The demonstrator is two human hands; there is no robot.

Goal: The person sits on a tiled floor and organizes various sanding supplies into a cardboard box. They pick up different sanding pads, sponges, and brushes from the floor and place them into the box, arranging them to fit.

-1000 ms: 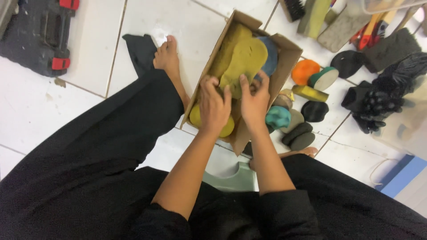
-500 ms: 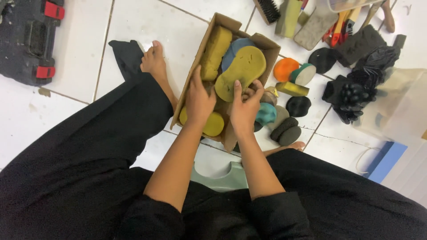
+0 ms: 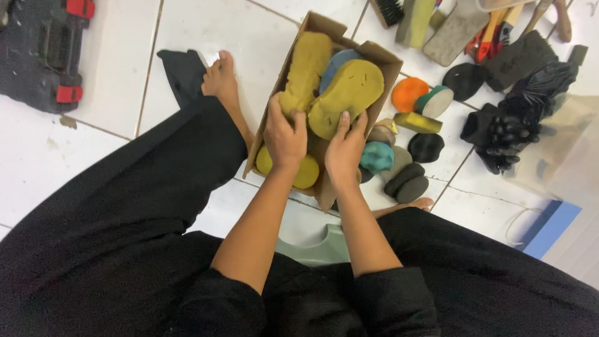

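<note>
Now both hands [image 3: 315,140] gripping sponges [image 3: 346,97], cardboard box [image 3: 324,190]

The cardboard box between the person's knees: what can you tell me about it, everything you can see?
The cardboard box is plain brown, open-topped, with flaps standing up at its far end. It lies on the white tiled floor, angled away between the person's legs. It is packed with thick yellow sponges, a bluish one and a round yellow one near the bottom. The left hand and right hand rest on the sponges at its near end. More pads lie outside to its right.
</note>
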